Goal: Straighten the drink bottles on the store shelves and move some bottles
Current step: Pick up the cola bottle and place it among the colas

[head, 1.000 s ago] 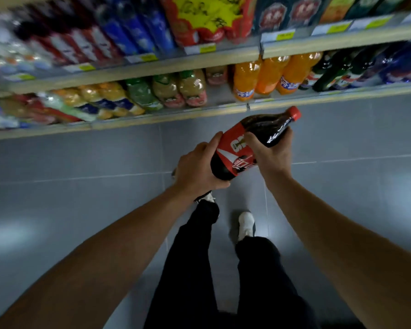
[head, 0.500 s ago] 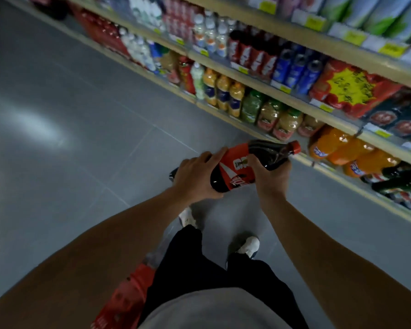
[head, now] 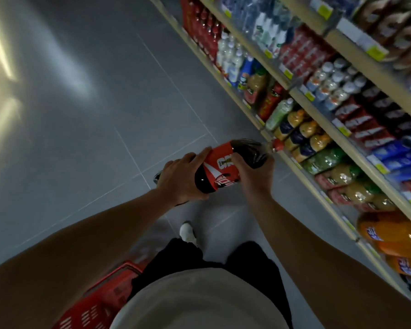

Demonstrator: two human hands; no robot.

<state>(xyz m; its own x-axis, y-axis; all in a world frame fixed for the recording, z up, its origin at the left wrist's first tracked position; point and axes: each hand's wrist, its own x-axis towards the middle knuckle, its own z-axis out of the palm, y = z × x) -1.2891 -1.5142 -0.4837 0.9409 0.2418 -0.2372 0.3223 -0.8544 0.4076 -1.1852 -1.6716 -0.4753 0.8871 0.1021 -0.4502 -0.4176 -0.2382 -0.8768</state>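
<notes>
Store aisle, both hands, left (head: 179, 180) and right (head: 255, 173), gripping a cola bottle (head: 226, 166) mid-carry, next it needs a shelf (head: 318, 119) gap

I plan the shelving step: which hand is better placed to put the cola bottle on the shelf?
Probably the right hand: it grips the cola bottle near the neck, on the shelf side. The left hand holds the base, farther away.

cola bottle (head: 226, 167) — dark brown drink, red label with white lettering, red cap | shopping basket (head: 105, 302) — red | floor (head: 81, 129) — grey tiles, pale seams | shoe (head: 187, 232) — white | trousers (head: 254, 264) — black | shirt (head: 195, 302) — beige | big soda bottles (head: 396, 241) — orange, blue-and-white labels | shelf price tags (head: 375, 52) — yellow
</notes>
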